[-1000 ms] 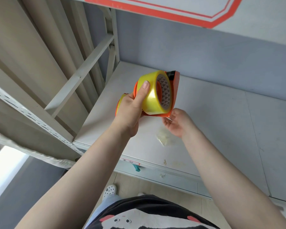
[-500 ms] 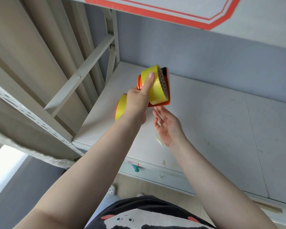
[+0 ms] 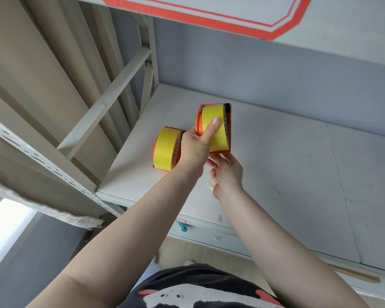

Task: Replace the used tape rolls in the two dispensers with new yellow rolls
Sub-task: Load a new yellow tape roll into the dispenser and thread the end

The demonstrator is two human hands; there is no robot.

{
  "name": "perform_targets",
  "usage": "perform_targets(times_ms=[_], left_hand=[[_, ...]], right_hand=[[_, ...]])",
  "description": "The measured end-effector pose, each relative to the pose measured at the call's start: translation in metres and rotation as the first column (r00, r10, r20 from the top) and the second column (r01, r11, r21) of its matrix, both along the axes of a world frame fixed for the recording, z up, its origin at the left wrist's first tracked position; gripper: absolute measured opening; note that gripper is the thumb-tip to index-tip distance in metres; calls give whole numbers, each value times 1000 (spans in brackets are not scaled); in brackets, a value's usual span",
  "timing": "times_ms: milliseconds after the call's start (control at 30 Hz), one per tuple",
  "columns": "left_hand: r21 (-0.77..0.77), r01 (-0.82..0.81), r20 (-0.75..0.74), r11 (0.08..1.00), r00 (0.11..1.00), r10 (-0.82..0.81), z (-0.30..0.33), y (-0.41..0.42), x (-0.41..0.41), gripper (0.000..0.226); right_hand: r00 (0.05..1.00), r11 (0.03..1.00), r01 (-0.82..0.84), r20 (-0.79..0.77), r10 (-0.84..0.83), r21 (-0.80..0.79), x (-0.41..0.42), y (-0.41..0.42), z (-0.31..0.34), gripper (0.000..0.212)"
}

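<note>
1. First dispenser (image 3: 166, 150): it stands just left of the left hand, on the shelf (image 3: 276, 165). It is orange and carries a full yellow roll (image 3: 165, 152). Its right side is hidden behind the wrist, so contact with the hand cannot be confirmed.

2. Left hand (image 3: 197, 147): it grips the second dispenser from the left and from above. The thumb (image 3: 211, 130) lies flat across the face of the tape. The other fingers are hidden behind the frame.

3. Second dispenser (image 3: 228, 130): it sits at the left hand's fingertips, orange, with a black part at its far end. The second yellow roll (image 3: 219, 132) is seated in it. Whether its base touches the shelf cannot be determined.

4. Right hand (image 3: 226, 174): it is just below the second dispenser. Its fingers are loosely spread and reach the lower edge of the frame. It grips nothing.

5. Step in hand, as judged: both rolls appear fitted, and the second dispenser is being set down beside the first. The task appears almost complete.

6. Next move, as judged: lower the second dispenser flat onto the shelf, then lift the thumb off the tape without dragging the roll. The right hand should steady the frame until it rests.

7. Count: two dispensers, two yellow rolls, two hands. No used roll can be identified in view.
</note>
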State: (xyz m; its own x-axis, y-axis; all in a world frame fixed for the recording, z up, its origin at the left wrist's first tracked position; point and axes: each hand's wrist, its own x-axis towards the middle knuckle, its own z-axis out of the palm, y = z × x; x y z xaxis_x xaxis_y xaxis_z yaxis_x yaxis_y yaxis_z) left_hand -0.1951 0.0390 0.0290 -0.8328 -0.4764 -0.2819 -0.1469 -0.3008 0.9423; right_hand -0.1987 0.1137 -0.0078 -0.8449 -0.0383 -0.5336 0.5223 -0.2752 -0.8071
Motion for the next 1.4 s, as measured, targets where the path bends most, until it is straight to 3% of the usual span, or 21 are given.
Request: perform_targets(times_ms=[167, 267, 600, 833, 1033, 1400], left_hand=[[-72, 31, -21, 997, 999, -32, -11, 0, 0, 27], [-87, 52, -40, 995, 998, -56, -18, -2, 2, 33], [-115, 105, -3, 988, 994, -106, -57, -11, 17, 14], [-97, 180, -5, 979, 983, -182, -78, -6, 23, 20], [-88, 218, 17, 972, 976, -218, -93, -4, 22, 35], [-157, 260, 33, 953, 966, -258, -101, -5, 16, 31]], right_hand=[[1000, 998, 10, -15, -9, 68, 8, 3, 1, 9], [1000, 998, 16, -26, -14, 66, 12, 2, -2, 16], [977, 996, 68, 204, -55, -56, 35, -9, -21, 19], [964, 996, 84, 257, -74, -32, 37, -5, -31, 19], [956, 999, -16, 292, 3, 41, 33, 0, -32, 17], [929, 910, -333, 253, 271, 247, 26, 12, -35, 14]])
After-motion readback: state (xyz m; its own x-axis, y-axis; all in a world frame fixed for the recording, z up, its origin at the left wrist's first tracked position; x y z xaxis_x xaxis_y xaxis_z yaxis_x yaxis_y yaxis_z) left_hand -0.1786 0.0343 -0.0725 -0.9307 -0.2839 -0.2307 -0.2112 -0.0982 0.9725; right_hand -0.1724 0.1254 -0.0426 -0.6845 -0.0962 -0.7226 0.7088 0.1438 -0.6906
